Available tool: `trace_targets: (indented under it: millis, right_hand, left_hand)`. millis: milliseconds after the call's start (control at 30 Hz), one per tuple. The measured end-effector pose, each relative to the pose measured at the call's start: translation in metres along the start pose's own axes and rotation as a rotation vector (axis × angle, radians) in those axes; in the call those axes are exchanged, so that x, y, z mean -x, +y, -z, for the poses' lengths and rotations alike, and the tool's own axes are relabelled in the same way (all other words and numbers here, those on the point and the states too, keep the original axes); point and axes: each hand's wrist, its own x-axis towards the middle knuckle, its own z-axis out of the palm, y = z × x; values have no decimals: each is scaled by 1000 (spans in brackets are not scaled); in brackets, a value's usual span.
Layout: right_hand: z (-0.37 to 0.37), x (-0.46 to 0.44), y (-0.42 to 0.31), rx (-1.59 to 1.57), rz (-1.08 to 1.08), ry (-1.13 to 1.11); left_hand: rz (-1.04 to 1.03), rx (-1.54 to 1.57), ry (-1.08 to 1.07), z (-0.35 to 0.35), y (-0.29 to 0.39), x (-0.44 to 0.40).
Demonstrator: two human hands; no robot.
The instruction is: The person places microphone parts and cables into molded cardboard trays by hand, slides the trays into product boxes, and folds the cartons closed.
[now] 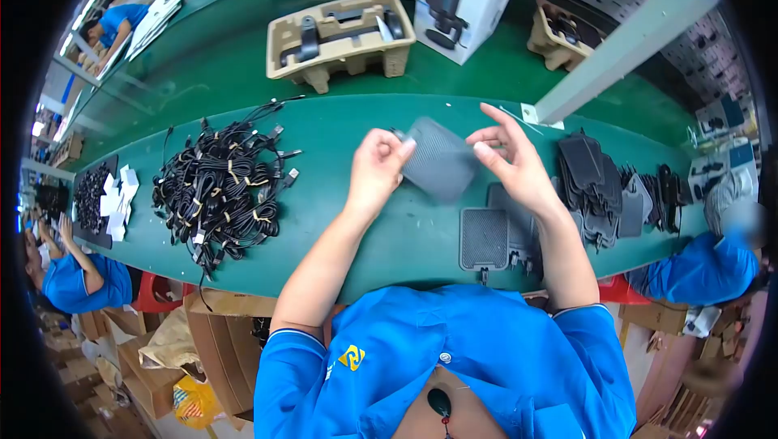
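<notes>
A dark grey rectangular mesh pop filter (440, 159), smeared by motion, is held tilted over the green table in front of me. My left hand (379, 165) is closed on its upper left edge, thumb against the mesh. Near its right edge is my right hand (510, 155), fingers apart and index finger stretched out; whether the thumb touches the edge I cannot tell. Below the right hand lie more pop filters (484, 239), flat on the table with small stems toward me. Farther right is a larger overlapping pile of pop filters (587, 176).
At left lies a heap of bundled black USB cables (223, 188). Behind stand a moulded pulp tray (340, 38) with microphone parts, a white microphone box (462, 6) and a second pulp tray (559, 38). A slanted metal post (632, 38) rises at right. Co-workers in blue sit on both sides.
</notes>
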Motion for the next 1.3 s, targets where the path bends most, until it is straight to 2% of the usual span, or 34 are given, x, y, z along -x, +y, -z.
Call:
trace_targets:
  millis: [33,100,133,233,333,400,467,500,567,633,667,700,833,900,1033,1067,1167,1267,1300]
  right_hand:
    - [-4,-4,-1,6,-5,-13]
    - [-14,-14,3,18,-18,-34]
    - [-23,-25,11,-7,46,-54]
    - [-49,-52,-9,-281,16,34]
    - [-62,-97,-19,-275,142,142]
    - [-67,-135,-38,-201,252,255]
    - [-63,-187,-46,-2,425,368]
    - [-61,-209,-52,59,426,401]
    - [-55,-256,-49,371,425,484]
    - [-53,-281,-44,562,388,367]
    - [-53,-288,-41,612,317,244]
    - [-56,-295,-39,654,240,212]
    - [-48,-315,-36,459,193,24]
    - [-41,-316,-39,480,67,0]
    - [-38,-323,2,936,425,-9]
    - [-56,-290,-39,1120,212,-25]
    - [-66,-278,-42,1670,461,-11]
    - [-90,-265,-66,1677,601,-20]
    - [-108,-253,-72,1475,781,67]
  left_hand:
    - [79,125,66,9,8,-3]
    - [-50,386,118,2,9,-3]
    - [-97,456,107,-1,5,-4]
    - [-152,537,129,-9,-1,-5]
    - [-203,504,94,2,-1,-10]
    - [-218,456,97,13,-5,-14]
    - [-250,342,230,23,-13,-21]
    - [-262,285,297,28,-16,-25]
    - [-273,272,353,39,-21,-31]
    - [-258,274,395,45,-25,-35]
    - [-233,272,407,45,-26,-36]
    - [-235,280,408,45,-28,-38]
    - [-240,263,408,43,-34,-41]
    - [-250,229,410,43,-35,-41]
    - [-261,144,410,41,-42,-42]
    - [-263,119,407,41,-43,-41]
    - [-287,-35,433,39,-38,-38]
    - [-269,-87,451,40,-40,-39]
    - [-251,-104,452,40,-39,-39]
